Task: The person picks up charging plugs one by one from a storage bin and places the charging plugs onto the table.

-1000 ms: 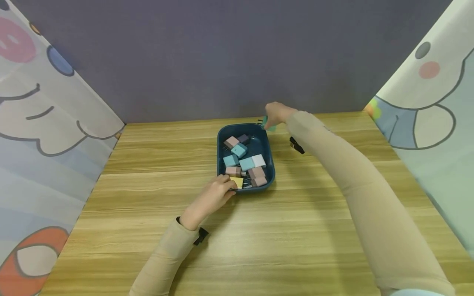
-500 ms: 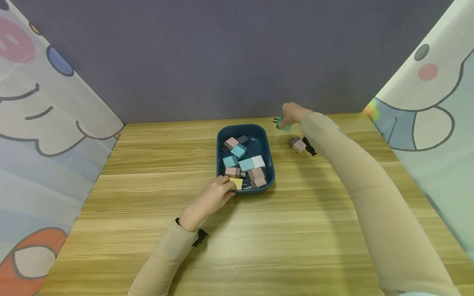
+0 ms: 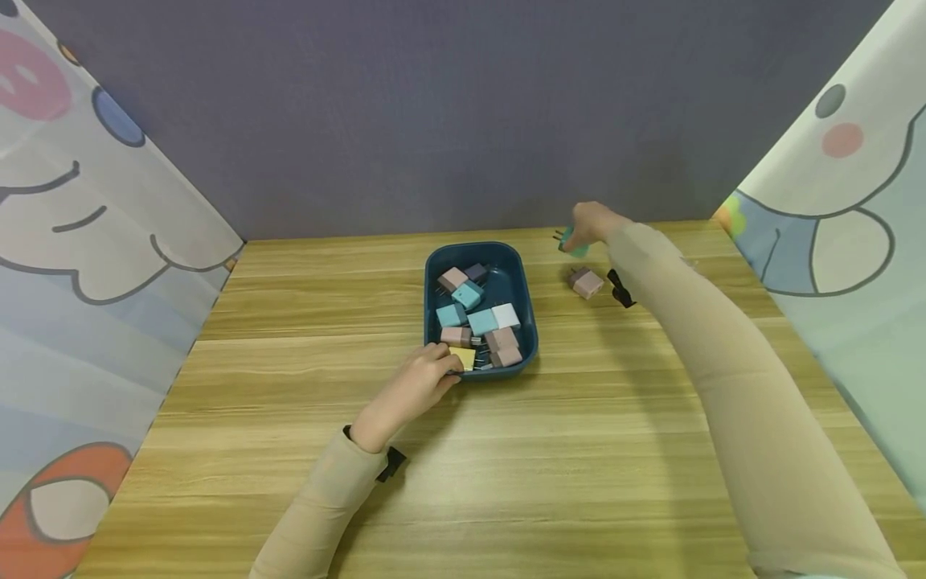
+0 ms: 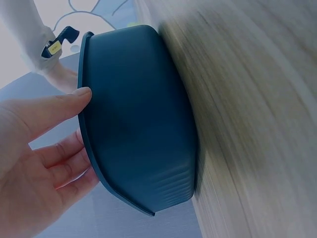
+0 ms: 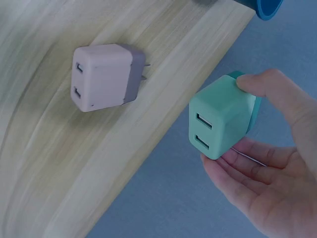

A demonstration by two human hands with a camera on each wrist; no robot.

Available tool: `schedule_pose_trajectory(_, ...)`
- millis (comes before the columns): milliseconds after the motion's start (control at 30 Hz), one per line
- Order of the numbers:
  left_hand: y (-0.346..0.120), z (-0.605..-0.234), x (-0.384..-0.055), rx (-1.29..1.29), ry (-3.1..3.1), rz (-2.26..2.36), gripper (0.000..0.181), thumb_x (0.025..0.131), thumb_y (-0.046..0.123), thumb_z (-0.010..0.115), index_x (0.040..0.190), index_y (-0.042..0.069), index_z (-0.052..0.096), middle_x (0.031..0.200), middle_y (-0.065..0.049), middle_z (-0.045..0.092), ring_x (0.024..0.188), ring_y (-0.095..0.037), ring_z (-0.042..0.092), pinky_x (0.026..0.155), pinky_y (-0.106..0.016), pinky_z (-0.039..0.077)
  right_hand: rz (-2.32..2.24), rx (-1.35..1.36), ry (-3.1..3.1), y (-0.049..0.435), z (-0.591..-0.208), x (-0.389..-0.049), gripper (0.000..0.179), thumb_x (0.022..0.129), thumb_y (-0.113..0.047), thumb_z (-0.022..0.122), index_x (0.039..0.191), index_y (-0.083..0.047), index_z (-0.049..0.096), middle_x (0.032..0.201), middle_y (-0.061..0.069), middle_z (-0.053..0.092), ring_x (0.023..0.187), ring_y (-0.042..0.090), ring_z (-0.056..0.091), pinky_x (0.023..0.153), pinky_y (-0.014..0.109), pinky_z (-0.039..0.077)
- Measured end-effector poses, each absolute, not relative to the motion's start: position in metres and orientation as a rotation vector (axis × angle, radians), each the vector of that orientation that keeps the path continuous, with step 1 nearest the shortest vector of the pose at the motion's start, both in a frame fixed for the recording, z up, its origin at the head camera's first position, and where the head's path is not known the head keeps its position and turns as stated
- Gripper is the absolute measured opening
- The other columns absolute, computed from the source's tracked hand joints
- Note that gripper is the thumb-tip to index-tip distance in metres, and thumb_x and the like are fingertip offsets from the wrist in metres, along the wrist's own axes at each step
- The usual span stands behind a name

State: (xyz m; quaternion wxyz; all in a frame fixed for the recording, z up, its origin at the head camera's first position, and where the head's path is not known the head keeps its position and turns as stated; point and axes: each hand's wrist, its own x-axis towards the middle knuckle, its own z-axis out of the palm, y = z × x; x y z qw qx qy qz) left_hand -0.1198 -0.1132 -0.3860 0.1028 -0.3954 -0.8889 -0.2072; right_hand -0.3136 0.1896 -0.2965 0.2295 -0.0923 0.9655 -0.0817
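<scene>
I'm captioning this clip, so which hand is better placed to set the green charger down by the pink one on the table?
Probably the right hand: it holds the green charger close to the pink charger. The left hand grips the blue bin by its rim, farther off.

One bin (image 3: 501, 286) is holding ten visible plugs (image 3: 482, 323): four pink, three blue, one white (image 3: 506, 314), one yellow (image 3: 464, 358), one dark (image 3: 475, 274). Right of the bin, one pink plug (image 5: 104, 77) and one green plug (image 5: 220, 119) are showing. One left hand (image 3: 418, 376) and one right hand (image 3: 595, 222) are showing.
</scene>
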Motion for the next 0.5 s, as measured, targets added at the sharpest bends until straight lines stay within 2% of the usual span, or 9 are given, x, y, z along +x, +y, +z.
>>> schedule_pose_trajectory(200,-0.113,-0.385,-0.119,-1.169,-2.622,-0.617,0.009,0.074,0.005,0.07,0.08,0.006,0.064,0.074,-0.003,0.052,0.067,-0.015,0.048,0.063,-0.026,0.041,-0.239,-0.231,2.689,0.204,-0.299,-0.312,0.029,0.082,-0.025,0.06,0.069,-0.006,0.042,0.076,0.008,0.038,0.061,0.017,0.034,0.059,0.031,0.033)
schedule_pose_trajectory(367,-0.114,-0.385,-0.119,-1.167,-2.629,-0.609,0.008,0.075,0.005,0.069,0.08,0.006,0.063,0.074,-0.003,0.052,0.067,-0.015,0.048,0.062,-0.026,0.04,-0.263,-0.198,2.695,0.214,-0.302,-0.308,0.026,0.082,-0.023,0.061,0.077,-0.002,0.048,0.078,0.01,0.042,0.067,0.02,0.038,0.06,0.031,0.035)
schedule_pose_trajectory(500,-0.114,-0.385,-0.119,-1.166,-2.628,-0.604,0.008,0.075,0.006,0.069,0.08,0.006,0.063,0.074,-0.002,0.052,0.066,-0.014,0.047,0.062,-0.026,0.04,-0.249,-0.176,2.7,0.221,-0.304,-0.306,0.032,0.082,-0.023,0.061,0.088,0.007,0.052,0.086,0.017,0.049,0.073,0.024,0.044,0.065,0.034,0.04)
